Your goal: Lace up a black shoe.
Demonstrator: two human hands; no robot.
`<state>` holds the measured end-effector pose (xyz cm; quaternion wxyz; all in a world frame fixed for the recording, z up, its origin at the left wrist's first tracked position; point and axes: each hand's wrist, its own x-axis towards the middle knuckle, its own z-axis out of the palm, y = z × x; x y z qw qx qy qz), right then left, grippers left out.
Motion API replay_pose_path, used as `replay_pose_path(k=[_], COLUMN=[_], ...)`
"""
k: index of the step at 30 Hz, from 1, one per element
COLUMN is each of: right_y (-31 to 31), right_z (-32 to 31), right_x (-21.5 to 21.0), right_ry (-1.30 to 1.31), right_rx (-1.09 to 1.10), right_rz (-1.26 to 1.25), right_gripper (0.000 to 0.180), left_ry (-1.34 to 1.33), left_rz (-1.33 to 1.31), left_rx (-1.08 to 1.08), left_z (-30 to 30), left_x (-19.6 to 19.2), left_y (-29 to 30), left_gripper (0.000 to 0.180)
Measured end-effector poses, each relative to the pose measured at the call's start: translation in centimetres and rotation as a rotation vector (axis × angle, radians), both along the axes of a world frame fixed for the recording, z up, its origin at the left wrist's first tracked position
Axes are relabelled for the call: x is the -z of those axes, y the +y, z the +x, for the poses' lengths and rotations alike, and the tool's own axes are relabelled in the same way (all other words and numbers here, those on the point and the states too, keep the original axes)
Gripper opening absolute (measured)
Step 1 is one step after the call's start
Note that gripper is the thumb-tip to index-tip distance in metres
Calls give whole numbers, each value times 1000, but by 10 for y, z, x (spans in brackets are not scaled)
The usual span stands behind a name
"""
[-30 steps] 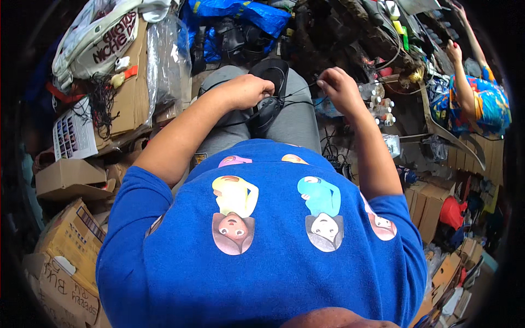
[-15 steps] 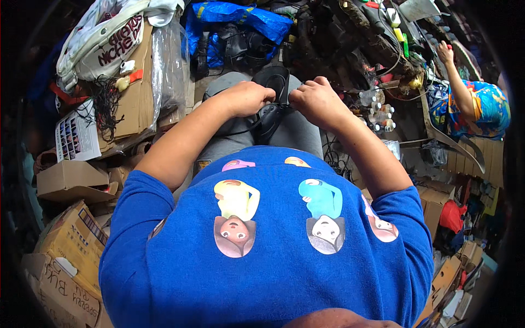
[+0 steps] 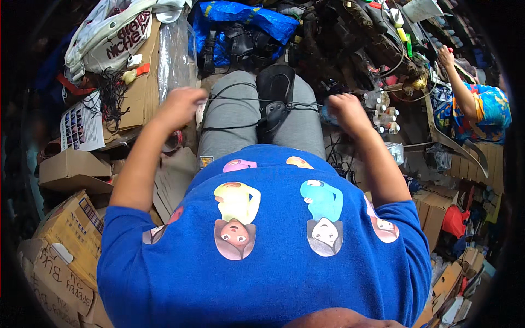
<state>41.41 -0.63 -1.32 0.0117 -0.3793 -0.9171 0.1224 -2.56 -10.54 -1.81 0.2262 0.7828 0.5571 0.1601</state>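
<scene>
Between my grey-trousered thighs a black shoe (image 3: 274, 87) is held, its open inside facing up at the far end. A thin black thread (image 3: 235, 99) runs out of the shoe to both sides, pulled nearly straight across my lap. My left hand (image 3: 186, 105), slightly blurred, is closed on its left end, out past my left thigh. The other end is in my closed right hand (image 3: 349, 112), beyond my right thigh. More slack thread loops over my left thigh and trails beside the shoe.
A blue bag (image 3: 240, 19) with black shoes lies ahead. Flattened cardboard (image 3: 143, 98) and a tangle of black laces (image 3: 114, 101) are at left, with cartons (image 3: 74, 172) nearer. Small bottles (image 3: 387, 119) stand at right. A co-worker's arm (image 3: 462, 90) shows beyond them.
Both hands have moved apart from over the shoe, the left one outward to the left, the right one to the right. The thread between them is now drawn out across my thighs.
</scene>
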Motion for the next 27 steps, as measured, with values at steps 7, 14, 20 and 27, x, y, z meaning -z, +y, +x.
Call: replay_pose_path(k=[7, 14, 20, 27], right_y=[22, 16, -13, -46], right_z=[7, -69, -11, 261], right_x=[-24, -48, -15, 5], right_ry=[1194, 1634, 504, -54], right_rx=[618, 113, 181, 873], right_rz=[-883, -1490, -742, -211], right_gripper=[20, 24, 24, 28], left_ry=[-810, -1602, -328, 509], left_rz=[-200, -499, -257, 332], left_rx=[-365, 154, -25, -667], left_z=[-26, 57, 14, -203], left_x=[-64, -107, -63, -173], left_y=[1, 26, 8, -50], left_gripper=[14, 18, 13, 24])
